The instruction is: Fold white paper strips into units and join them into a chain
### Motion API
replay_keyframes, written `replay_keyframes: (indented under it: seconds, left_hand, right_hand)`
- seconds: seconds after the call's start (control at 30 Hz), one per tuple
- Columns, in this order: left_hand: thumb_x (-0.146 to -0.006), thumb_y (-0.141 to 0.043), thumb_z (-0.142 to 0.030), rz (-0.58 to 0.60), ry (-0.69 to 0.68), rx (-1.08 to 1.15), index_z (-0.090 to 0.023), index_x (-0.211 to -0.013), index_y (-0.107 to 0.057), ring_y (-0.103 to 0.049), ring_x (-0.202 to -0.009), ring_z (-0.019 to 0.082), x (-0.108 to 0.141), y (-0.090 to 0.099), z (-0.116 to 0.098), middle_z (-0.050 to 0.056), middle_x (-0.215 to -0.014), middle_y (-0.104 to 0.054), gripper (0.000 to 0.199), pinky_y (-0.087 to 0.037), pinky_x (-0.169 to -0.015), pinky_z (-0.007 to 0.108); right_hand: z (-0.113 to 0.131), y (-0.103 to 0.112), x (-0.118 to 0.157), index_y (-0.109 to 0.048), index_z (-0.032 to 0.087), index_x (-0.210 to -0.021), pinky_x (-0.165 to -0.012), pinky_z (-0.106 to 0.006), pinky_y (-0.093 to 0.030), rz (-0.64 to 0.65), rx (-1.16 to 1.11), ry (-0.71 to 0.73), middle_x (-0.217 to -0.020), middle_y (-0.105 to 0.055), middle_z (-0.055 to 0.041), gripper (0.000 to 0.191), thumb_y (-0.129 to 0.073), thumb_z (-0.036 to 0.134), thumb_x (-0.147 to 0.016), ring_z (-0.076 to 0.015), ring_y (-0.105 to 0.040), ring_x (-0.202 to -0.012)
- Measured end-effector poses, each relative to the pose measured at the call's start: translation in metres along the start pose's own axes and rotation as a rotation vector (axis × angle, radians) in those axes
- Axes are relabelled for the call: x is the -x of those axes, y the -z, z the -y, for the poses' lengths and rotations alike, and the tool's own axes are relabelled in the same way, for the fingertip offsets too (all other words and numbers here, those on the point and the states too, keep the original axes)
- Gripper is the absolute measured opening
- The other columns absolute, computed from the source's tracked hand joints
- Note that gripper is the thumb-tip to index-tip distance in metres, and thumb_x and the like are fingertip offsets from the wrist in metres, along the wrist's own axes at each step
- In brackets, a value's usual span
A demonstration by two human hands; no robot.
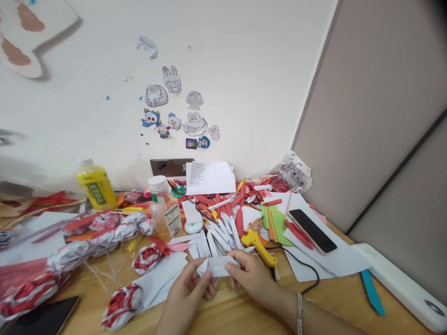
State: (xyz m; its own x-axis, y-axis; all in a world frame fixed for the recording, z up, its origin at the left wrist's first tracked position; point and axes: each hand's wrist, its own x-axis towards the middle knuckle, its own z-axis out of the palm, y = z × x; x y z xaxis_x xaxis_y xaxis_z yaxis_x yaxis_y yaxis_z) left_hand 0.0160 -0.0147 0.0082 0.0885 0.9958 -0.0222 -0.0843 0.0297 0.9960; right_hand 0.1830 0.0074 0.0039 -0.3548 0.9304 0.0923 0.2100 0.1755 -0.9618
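A small folded strip of white paper (219,266) is held between my two hands above the wooden table. My left hand (193,284) pinches its left end, where a corner is folded over, with the thumb on top. At the right end, my right hand (248,273) grips the paper between thumb and fingers. Just behind the hands lies a heap of folded white paper strips (223,232). A yellow glue gun (259,245) rests right of that heap, close to my right hand. Red-and-white paper rosettes (123,304) lie to the left.
A yellow drink bottle (97,184) and a clear jar with a white lid (164,207) stand at the left. On the right are a phone (312,231), green paper (275,221), a black cable (316,272) and a long white device (401,284). Another phone (44,316) lies front left.
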Motion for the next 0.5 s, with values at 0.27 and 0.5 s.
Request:
replay_keyframes:
  seconds: [0.27,0.5]
  left_hand:
    - [-0.069,-0.058,-0.043,0.042,0.029,0.017,-0.017,-0.084,-0.060,-0.054,-0.041,0.013,-0.0023,0.0028,-0.0002,-0.004,-0.049,-0.062,0.030,-0.043,-0.043,0.023]
    - [-0.067,-0.061,-0.042,0.012,0.027,-0.037,-0.016,-0.078,-0.063,-0.051,-0.040,0.011,-0.0033,0.0035,-0.0047,-0.005,-0.042,-0.058,0.028,-0.041,-0.044,0.021]
  right_hand:
    - [-0.0061,-0.0008,-0.0030,-0.055,0.016,-0.082,-0.051,-0.020,-0.035,0.006,-0.034,-0.012,-0.052,-0.049,0.0048,0.022,-0.048,0.036,-0.081,-0.0099,-0.045,-0.049]
    - [-0.0033,-0.0004,-0.0022,-0.054,0.015,-0.085,-0.049,-0.019,-0.033,0.050,-0.127,-0.037,-0.050,-0.048,0.0057,0.022,-0.048,0.036,-0.080,-0.0081,-0.043,-0.045]
